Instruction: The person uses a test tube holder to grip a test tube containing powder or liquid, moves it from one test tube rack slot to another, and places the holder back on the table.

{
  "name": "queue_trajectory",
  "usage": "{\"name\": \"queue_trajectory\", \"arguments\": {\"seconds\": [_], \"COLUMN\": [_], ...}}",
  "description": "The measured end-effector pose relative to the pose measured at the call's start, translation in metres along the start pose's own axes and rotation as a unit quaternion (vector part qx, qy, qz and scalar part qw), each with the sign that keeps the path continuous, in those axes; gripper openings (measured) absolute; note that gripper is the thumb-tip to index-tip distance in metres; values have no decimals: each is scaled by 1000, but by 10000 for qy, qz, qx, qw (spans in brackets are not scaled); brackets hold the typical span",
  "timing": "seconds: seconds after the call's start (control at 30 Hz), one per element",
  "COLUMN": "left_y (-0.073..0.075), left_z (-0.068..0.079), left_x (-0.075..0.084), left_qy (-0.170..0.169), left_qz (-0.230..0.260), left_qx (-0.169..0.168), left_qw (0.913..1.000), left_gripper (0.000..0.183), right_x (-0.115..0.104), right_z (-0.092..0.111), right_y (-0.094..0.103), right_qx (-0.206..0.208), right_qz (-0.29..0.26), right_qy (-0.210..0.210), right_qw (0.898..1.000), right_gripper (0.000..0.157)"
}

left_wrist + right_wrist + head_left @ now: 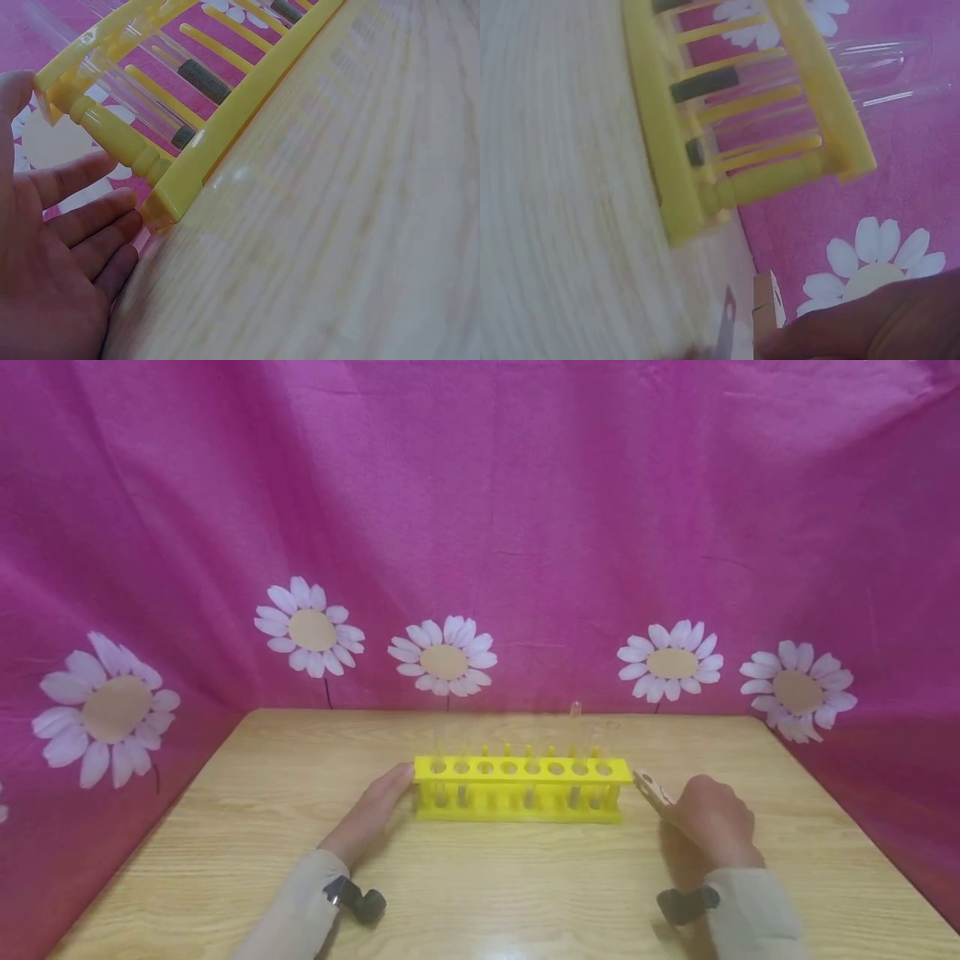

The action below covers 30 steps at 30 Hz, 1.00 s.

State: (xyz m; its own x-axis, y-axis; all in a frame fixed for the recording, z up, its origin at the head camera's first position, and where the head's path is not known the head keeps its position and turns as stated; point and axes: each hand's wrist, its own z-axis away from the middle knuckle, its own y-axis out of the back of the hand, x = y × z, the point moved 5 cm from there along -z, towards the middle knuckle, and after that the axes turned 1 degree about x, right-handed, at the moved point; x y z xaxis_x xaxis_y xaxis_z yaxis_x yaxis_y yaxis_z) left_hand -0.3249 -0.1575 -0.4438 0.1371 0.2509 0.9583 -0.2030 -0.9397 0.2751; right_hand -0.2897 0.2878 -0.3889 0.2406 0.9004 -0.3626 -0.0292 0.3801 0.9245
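Note:
A yellow test tube rack [517, 816] stands upright on the table, a single row of round holes along its top bar. Several clear glass test tubes [574, 796] stand in it, and dark grey material [202, 81] fills the bottoms of some. My left hand [375, 797] is at the rack's left end. In the left wrist view its thumb touches the top bar's corner, and its fairly straight fingers lie by the end post and base. Just off the rack's right end, my right hand [712, 818] pinches a wooden test tube holder [651, 789], its tip pointing toward the top bar.
The wood-grain table [480, 893] spreads in front of the rack and to both sides. Behind it hangs a magenta cloth [480, 527] printed with white daisies. Each sleeve has a black wrist camera strapped on, such as the right camera [686, 906].

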Motion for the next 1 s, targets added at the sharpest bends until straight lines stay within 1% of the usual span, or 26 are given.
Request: {"name": "queue_trajectory", "arguments": {"seconds": [0.07, 0.17, 0.27, 0.33, 0.43, 0.53, 0.67, 0.77, 0.87, 1.0], "left_y": [1, 1, 2, 2, 2, 1, 0, 1, 1, 1], "left_z": [0, 0, 0, -1, -1, 0, 1, 1, 0, 0], "left_x": [0, -1, -3, -3, -3, -3, -2, -1, -1, -3], "left_qy": [50, 108, 155, 140, 157, 244, 326, 230, 140, 167], "left_qz": [30, 30, -51, -56, -7, -48, -149, -108, -74, -115], "left_qx": [26, 59, 84, 81, 62, 51, 79, 87, 89, 107], "left_qw": [10000, 9999, 9998, 9999, 9999, 9997, 9993, 9996, 9998, 9997], "left_gripper": [62, 62, 67, 66, 66, 72, 80, 73, 66, 65], "right_x": [-4, -9, -12, -14, -16, -17, -19, -22, -25, -28], "right_z": [1, 3, 4, 5, 4, 3, 1, 1, 1, 1], "right_y": [0, -1, -2, 1, 8, 14, 15, 16, 19, 25], "right_qx": [-37, -198, -347, -311, -127, 1, -39, -37, 64, 235], "right_qz": [-127, -385, -663, -818, -910, -994, -1282, -1414, -1391, -1341], "right_qy": [-76, -254, -436, -373, -148, -53, -245, -287, -152, -6], "right_qw": [9999, 9987, 9962, 9955, 9957, 9950, 9914, 9895, 9901, 9907], "right_gripper": [31, 35, 34, 29, 25, 25, 28, 27, 26, 26]}}
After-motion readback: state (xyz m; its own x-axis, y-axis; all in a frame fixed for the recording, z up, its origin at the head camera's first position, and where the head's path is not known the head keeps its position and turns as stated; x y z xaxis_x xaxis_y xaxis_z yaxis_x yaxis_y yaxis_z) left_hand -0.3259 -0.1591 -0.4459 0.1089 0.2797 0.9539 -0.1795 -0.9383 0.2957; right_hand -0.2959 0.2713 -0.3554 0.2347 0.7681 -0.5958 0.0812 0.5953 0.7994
